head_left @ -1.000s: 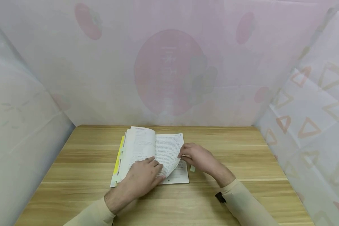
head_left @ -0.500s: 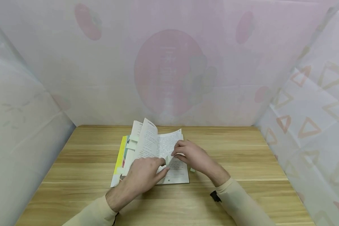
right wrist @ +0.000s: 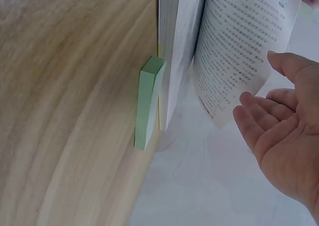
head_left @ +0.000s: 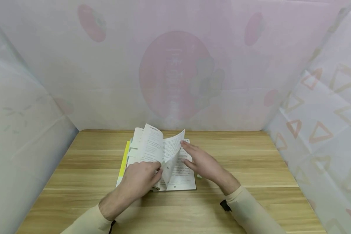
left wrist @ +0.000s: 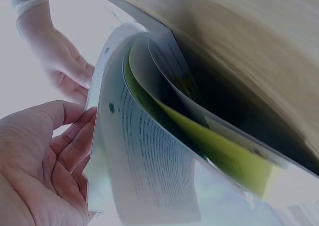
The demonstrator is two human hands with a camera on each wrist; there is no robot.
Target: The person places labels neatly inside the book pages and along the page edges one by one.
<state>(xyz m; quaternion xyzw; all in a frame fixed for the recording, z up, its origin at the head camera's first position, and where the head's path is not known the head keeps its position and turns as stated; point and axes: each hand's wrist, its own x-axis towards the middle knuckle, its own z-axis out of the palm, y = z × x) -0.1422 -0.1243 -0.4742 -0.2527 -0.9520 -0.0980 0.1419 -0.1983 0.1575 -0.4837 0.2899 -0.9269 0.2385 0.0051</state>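
Observation:
An open book [head_left: 152, 146] lies on the wooden table, its left pages raised in a curve and one right-hand leaf [head_left: 171, 167] standing up. My left hand [head_left: 141, 177] is at the lower left pages; its thumb and forefinger pinch a page edge [left wrist: 97, 121]. On the other side, my right hand [head_left: 204, 164] has its fingers extended, fingertips right at the lifted leaf's outer edge. Pale sticky tabs [head_left: 132, 151] stick out from the left pages. A yellow cover flap [head_left: 123, 162] shows at the book's left side.
A small green sticky-note pad [right wrist: 148, 104] lies on the table [head_left: 251, 182] beside the book's right edge, partly hidden by my right hand in the head view. Patterned cloth walls [head_left: 175, 81] enclose the table at the back and both sides.
My right hand has let go of the page it pinched, its fingers now straightened. The right leaf has risen and swung leftward. My left hand has moved slightly left, from resting flat to pinching.

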